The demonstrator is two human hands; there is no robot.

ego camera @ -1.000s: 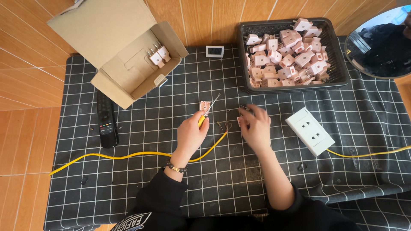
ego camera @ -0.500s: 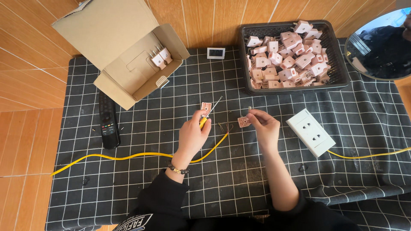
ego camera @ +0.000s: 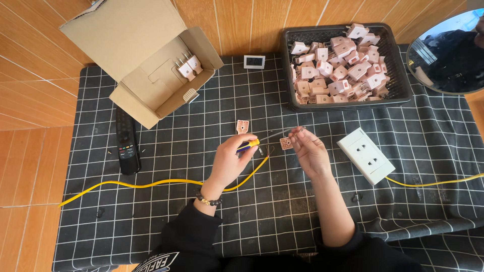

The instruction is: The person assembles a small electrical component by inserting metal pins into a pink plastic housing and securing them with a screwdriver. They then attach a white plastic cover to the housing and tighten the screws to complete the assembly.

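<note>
The left hand (ego camera: pixel 229 161) gripped a screwdriver (ego camera: pixel 250 145); the right hand (ego camera: pixel 308 151) pinched a pink plug half (ego camera: pixel 286 143), best kept steady and square to the tip.

Cardboard box (ego camera: pixel 151 60), plain brown, at far left of the black grid-patterned cloth (ego camera: pixel 201 121); lid flap thrown open and back toward the wooden wall, short side flaps standing out. Inside, a moulded brown insert with two pale pink plugs (ego camera: pixel 186 66) lying near the far right corner, prongs up-left.

Small display (ego camera: pixel 254 61), rectangular, white frame around a dark screen, standing at the cloth's far edge between the box and the black mesh basket (ego camera: pixel 398 65); too small to tell what it shows.

Black remote control (ego camera: pixel 127 141) lying lengthwise just below the box, coloured buttons near its lower end
</note>
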